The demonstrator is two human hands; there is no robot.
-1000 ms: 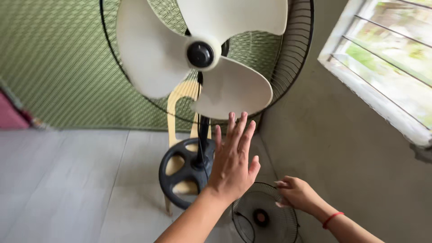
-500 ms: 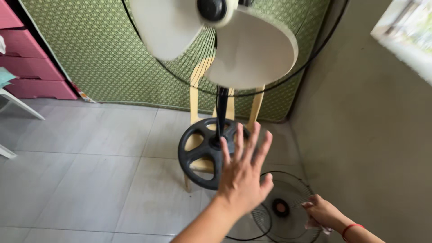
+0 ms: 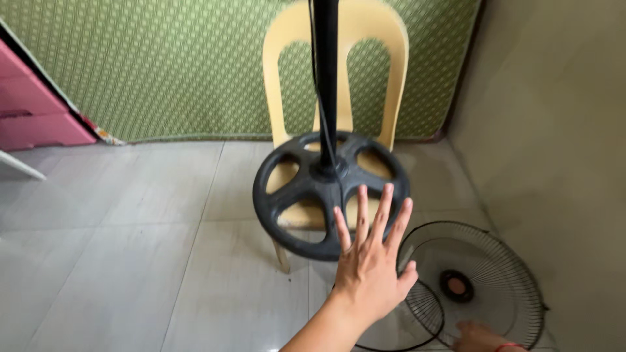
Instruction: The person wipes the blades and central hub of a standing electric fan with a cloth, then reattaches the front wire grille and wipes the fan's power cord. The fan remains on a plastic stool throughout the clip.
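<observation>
In the head view, the left hand [image 3: 368,267] is seen at lower centre of the frame, raised with its fingers [image 3: 383,208] spread wide and released, grasping nothing; its fingertips overlap the near rim of the round black fan base [image 3: 300,195] in the picture, though whether they touch it cannot be told. The base is seen resting on the seat of a cream plastic chair [image 3: 287,45] in the middle of the frame, with the black fan pole [image 3: 325,78] rising from its hub out of the top edge and a thin cord [image 3: 334,176] hanging down along it. The right hand [image 3: 479,339] is only partly caught at the bottom edge, right of centre, by the near rim of the black wire fan guard [image 3: 495,274], which lies flat on the tiled floor [image 3: 130,248] at lower right beside the grey wall [image 3: 554,130]; whether its fingers are clenched on the rim cannot be told. A risk is judged to lie in the tall fan being perched on a light chair: a push on the base could tip or slide it off the seat. The cord could be snagged, and the guard's thin wires could be bent if stepped on. No containers are seen open; pink drawers [image 3: 32,111] at the left edge are shut, their contents hidden, and a green patterned mattress [image 3: 163,65] is stood against the far wall.
</observation>
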